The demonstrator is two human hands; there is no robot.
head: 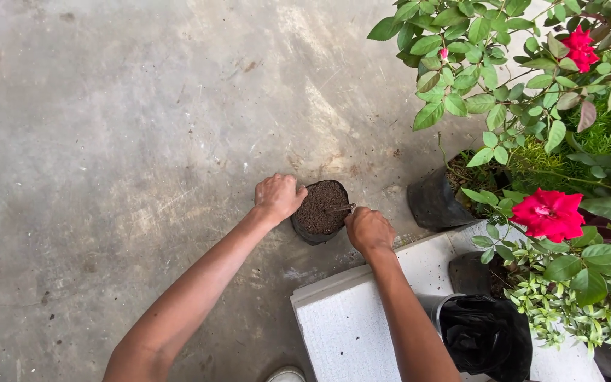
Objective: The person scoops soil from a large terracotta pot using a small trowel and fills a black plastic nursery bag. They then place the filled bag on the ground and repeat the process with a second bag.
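Note:
A small black nursery bag (310, 234) filled with dark soil (322, 205) stands on the concrete floor. My left hand (278, 197) grips the bag's left rim, fingers curled over the edge. My right hand (368, 229) is closed at the bag's right side and holds a thin brown stick (341, 209) that pokes into the soil near the right rim. Both forearms reach in from the bottom of the view.
A white foam board (341, 325) lies at the lower right with a grey pot lined with a black bag (484, 332) on it. Potted rose plants with red blooms (550, 213) and a black plant bag (433, 201) crowd the right side.

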